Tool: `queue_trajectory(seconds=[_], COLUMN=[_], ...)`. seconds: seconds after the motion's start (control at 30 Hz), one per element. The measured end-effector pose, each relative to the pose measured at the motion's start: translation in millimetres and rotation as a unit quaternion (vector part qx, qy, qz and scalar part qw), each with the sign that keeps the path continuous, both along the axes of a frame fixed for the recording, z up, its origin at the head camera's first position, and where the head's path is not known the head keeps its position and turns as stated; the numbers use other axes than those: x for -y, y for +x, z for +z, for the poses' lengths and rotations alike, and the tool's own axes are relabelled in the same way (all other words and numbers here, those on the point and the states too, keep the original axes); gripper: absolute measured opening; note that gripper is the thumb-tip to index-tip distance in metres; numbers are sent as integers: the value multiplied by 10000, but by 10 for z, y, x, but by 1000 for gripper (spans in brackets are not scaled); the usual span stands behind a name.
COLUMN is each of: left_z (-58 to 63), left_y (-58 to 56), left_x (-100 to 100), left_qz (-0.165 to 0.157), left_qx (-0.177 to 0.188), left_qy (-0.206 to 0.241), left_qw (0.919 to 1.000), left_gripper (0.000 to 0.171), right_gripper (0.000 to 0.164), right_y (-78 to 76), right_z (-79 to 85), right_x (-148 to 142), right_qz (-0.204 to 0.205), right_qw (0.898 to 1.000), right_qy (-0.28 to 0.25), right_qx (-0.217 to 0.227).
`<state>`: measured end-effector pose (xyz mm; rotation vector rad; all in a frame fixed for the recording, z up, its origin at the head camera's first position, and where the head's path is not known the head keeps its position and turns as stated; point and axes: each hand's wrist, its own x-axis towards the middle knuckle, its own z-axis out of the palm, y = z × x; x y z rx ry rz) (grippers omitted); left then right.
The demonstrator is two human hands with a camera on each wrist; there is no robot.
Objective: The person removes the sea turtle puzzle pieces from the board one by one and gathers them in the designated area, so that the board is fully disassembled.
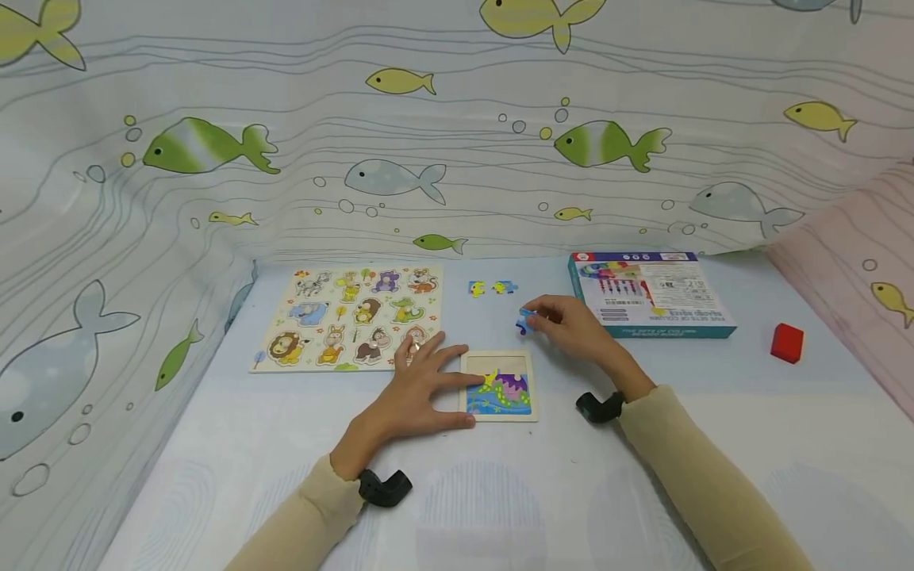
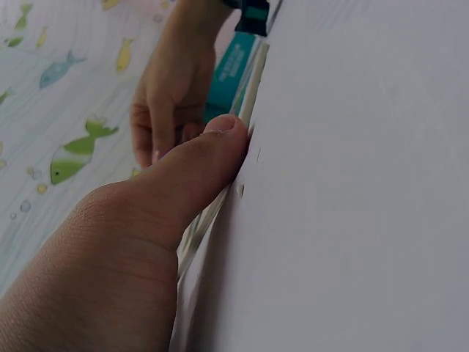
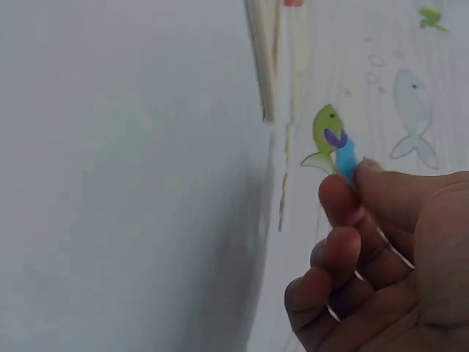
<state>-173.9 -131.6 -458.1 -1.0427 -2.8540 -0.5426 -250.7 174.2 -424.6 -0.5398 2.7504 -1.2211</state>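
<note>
My right hand (image 1: pixel 571 327) pinches a blue and purple jigsaw piece (image 1: pixel 524 323) between thumb and fingertips, just beyond the top right of a small wooden puzzle tray (image 1: pixel 533 400). In the right wrist view the piece (image 3: pixel 346 158) sticks up from the pinch. Spread fingers of my left hand (image 1: pixel 421 388) reach over the tray's left side, its thumb (image 2: pixel 220 136) lying along the near edge. Assembled pieces with a purple and pink picture (image 1: pixel 510 388) fill the tray's lower part; its upper strip shows bare wood. Two loose yellow and blue pieces (image 1: pixel 504 287) lie behind it.
A wooden animal puzzle board (image 1: pixel 343 317) lies at the left, partly under the left fingertips. Behind the right hand is a flat teal-edged box (image 1: pixel 664 297). A red block (image 1: pixel 787 342) sits at far right. Fish-patterned cloth (image 1: pixel 300 214) rises behind the table.
</note>
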Motion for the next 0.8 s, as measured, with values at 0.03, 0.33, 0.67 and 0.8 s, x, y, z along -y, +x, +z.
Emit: queue_trajectory(seconds=[0.03,0.33,0.67,0.8], left_z=[0,-9,-4,1], left_y=[-1,-1,10,8], left_x=[3,3,8,3], left_qz=[3,-54,-53,-57], left_qx=[-8,-109,-184,-155], left_qy=[5,34,60,51], left_qw=[10000,9999,9998,9999], left_gripper=[59,59,59,59], right_gripper=[24,27,27,30], right_y=[-33,-446,-759,-806], right_z=[16,155,116,83], right_x=[14,-34,-141,-146], right_qz=[39,164,386,407], right_qw=[9999,9956,9922,9888], right_qy=[102,905,1184,1439], right_qx=[-66,-192,101,15])
